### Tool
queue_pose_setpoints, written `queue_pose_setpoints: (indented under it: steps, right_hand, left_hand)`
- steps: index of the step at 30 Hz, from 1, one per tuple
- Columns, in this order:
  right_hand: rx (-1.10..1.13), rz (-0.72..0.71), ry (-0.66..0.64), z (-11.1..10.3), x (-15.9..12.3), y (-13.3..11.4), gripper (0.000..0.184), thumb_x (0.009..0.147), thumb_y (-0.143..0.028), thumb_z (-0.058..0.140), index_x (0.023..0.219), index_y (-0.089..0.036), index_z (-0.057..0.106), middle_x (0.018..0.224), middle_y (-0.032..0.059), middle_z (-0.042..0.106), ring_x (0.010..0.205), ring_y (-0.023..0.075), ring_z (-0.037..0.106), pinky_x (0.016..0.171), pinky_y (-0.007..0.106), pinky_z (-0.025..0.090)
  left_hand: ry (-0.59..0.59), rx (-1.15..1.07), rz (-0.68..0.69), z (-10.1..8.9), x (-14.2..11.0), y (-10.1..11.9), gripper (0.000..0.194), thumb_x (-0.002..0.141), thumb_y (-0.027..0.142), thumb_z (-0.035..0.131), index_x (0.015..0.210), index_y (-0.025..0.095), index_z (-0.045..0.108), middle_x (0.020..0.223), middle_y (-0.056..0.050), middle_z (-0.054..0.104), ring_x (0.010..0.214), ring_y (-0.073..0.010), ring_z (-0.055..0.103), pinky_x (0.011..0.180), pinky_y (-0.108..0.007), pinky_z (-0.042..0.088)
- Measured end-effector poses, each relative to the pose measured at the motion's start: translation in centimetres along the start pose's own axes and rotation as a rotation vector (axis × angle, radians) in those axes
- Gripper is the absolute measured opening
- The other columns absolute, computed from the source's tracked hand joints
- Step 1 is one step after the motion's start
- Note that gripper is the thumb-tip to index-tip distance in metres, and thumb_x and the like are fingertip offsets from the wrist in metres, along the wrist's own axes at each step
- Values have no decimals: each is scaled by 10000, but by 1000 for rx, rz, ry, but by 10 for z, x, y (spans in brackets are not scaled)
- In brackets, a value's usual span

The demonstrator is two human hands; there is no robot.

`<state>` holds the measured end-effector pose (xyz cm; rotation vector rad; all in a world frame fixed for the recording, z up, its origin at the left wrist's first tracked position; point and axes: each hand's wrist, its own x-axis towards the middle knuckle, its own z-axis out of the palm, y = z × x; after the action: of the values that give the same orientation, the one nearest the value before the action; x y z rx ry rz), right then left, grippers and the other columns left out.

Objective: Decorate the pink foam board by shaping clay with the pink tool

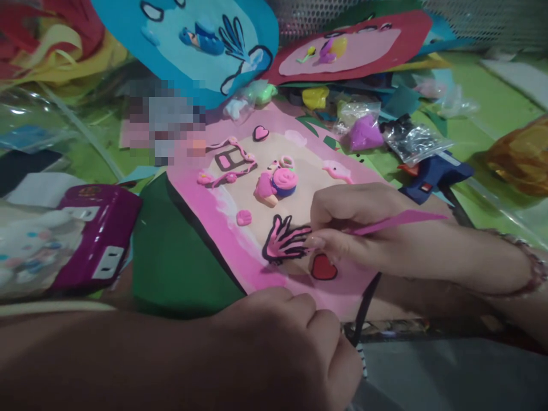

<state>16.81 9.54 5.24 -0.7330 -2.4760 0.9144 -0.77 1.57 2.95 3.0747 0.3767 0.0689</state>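
A pink sheet of paper (274, 279) lies tilted in front of me, decorated with clay pieces and paint. On it are a pink and blue clay snail (282, 181), a black-outlined coral (286, 240) and a red heart (324, 266). My right hand (359, 234) pinches a thin pink plastic modelling tool (398, 221), its flat pointed end sticking out behind the fingers. The fingertips are at the coral's right side, and they hide the tool's other end. My left hand (295, 331) is closed at the sheet's near edge; whatever its curled fingers hold is hidden.
A green sheet (180, 262) sticks out from under the pink one. To the left lies a purple-edged pouch (103, 228). Behind stand a blue picture (188, 63) and a red-bordered picture (355, 45). Bagged purple clay (366, 132) and a dark blue object (436, 174) lie right.
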Motion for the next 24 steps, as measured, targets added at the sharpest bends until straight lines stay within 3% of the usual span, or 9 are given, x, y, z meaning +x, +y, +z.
queue_pose_setpoints:
  steps: [4,10,17,22,24]
  right_hand:
    - [-45,-33,-2,1,0,1,255,916,-182,493,671,-180,423,611,-42,464,548,61,408,522,190,345]
    - [-129,-61,-16,5,-2,3,279,949,-207,437,672,-179,427,630,-19,515,572,77,474,528,200,361]
    - [16,195,-71,3,-1,-9,277,929,-229,487,659,-171,482,622,-39,584,518,50,530,414,163,321]
    - [55,150,-47,3,-2,-7,259,933,-205,482,679,-161,503,664,-32,615,570,45,578,456,133,371]
    - [41,129,-51,3,-2,-6,262,938,-212,476,684,-157,508,671,-23,610,574,48,574,453,137,368]
  left_hand:
    - [-2,10,-10,4,0,1,104,762,156,489,855,177,531,653,-13,446,516,-197,410,403,-339,352]
    - [-57,28,54,-10,-2,-3,126,820,165,425,883,169,533,684,-25,459,545,-195,447,427,-316,347]
    - [-54,32,7,-14,0,-2,98,831,186,469,900,157,532,695,-13,469,552,-183,455,442,-311,371]
    - [-88,9,16,-8,0,-2,90,827,184,496,909,165,527,700,-12,470,568,-183,464,438,-299,369]
    - [-11,12,-13,-2,0,0,81,794,188,506,870,173,527,664,-6,454,527,-188,434,433,-323,376]
